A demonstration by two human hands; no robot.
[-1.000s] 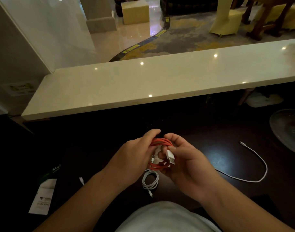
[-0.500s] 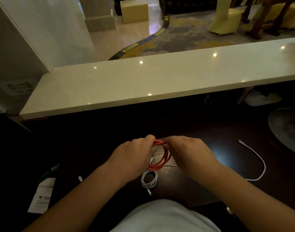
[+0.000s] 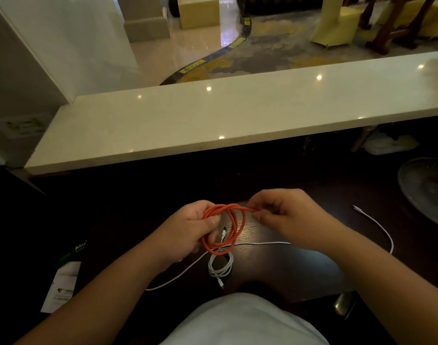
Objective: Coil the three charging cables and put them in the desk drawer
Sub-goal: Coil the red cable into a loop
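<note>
Small coiled white cable (image 3: 220, 266) lies on the dark wooden desk (image 3: 275, 265) nearest me. Above it, my left hand (image 3: 188, 229) is closed on the orange cable coil (image 3: 224, 226), thumb over the loops; my right hand (image 3: 286, 214) pinches its top strand. Versus half a second ago, hands have parted and the coil hangs open. Long loose white cable (image 3: 377, 224) lies uncoiled, right. Pale stone counter (image 3: 213, 115) beyond.

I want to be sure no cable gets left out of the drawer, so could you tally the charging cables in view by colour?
Orange cables: 1, the orange cable, looped between the left hand and right hand.
White cables: 2, the coiled white cable and the uncoiled white cable, both on the dark desk.
Total: 3 cables.
</note>
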